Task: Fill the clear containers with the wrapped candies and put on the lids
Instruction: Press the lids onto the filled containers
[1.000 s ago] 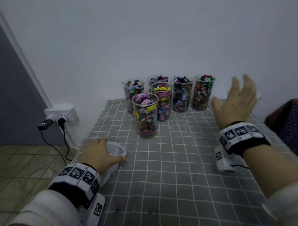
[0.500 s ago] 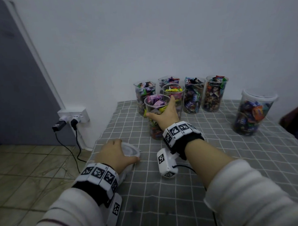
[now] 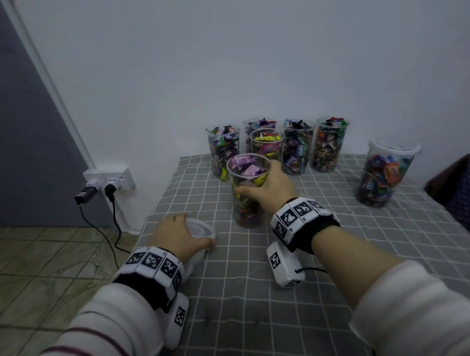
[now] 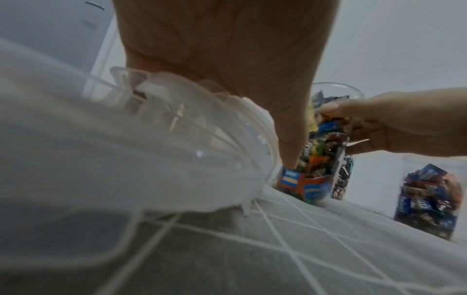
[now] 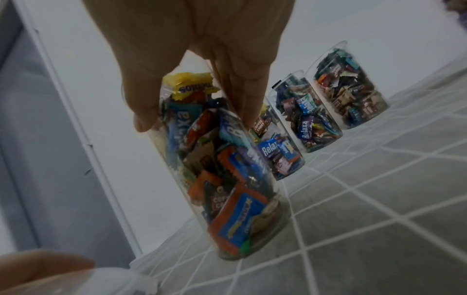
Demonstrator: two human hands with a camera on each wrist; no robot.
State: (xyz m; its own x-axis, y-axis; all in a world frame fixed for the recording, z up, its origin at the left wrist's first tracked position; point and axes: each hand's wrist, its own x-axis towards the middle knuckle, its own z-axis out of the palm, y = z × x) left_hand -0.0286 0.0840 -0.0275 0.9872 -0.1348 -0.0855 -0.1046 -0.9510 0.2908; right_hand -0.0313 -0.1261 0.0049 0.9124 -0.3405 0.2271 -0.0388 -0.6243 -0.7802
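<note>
Holding the full candy cup tight in the right hand, slide it close, then lift the lid under the left hand straight on top.

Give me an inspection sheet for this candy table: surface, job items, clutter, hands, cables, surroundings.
Surface: grey checked tablecloth, flat.
Job's things: six clear candy-filled containers without lids; front open container held; one lidded container standing apart on the right; stack of translucent white lids near the left edge.
Clutter: nothing seen.
Hands: right hand grips the front open container; left hand rests on the lids.
Cables: two black plugs with cords in white wall socket.
Surroundings: white wall, tiled floor, dark object at the right edge.
</note>
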